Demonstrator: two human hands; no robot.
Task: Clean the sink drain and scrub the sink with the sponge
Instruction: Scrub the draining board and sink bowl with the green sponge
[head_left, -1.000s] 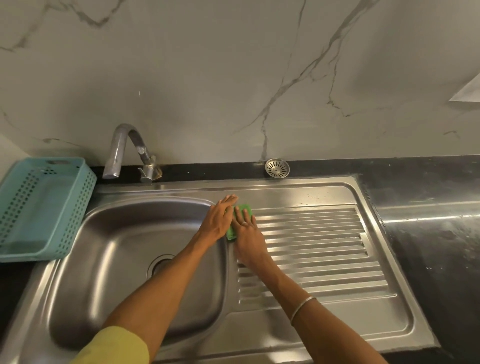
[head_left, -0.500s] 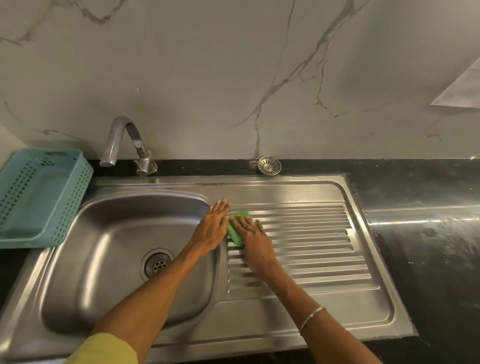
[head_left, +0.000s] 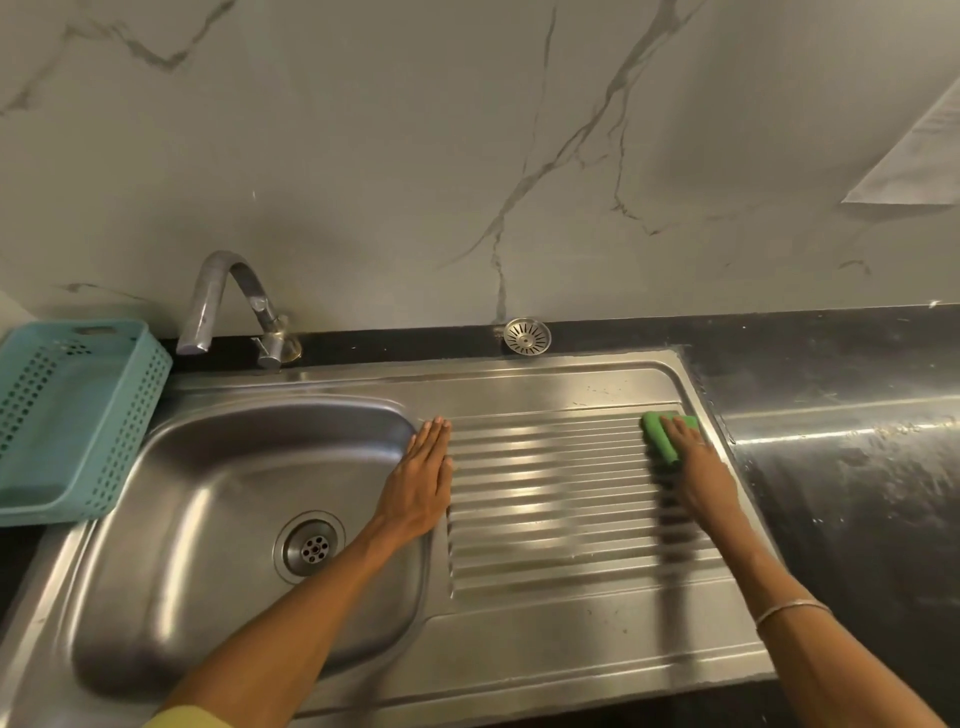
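Observation:
The steel sink (head_left: 218, 499) has its basin on the left and a ribbed drainboard (head_left: 550, 499) on the right. The drain (head_left: 310, 546) shows open at the basin's bottom. My left hand (head_left: 421, 483) lies flat with straight fingers on the ridge between basin and drainboard. My right hand (head_left: 698, 467) presses a green sponge (head_left: 658, 434) onto the drainboard's far right corner, fingers laid over it. A round metal drain strainer (head_left: 527, 336) sits on the black counter behind the sink.
A curved tap (head_left: 228, 306) stands behind the basin. A teal perforated basket (head_left: 72, 415) sits left of the sink. Black wet countertop (head_left: 852, 447) extends to the right. A marble wall rises behind.
My right hand has slid the sponge from the drainboard's left edge, beside the left hand, across to its far right corner. The left hand stays on the ridge.

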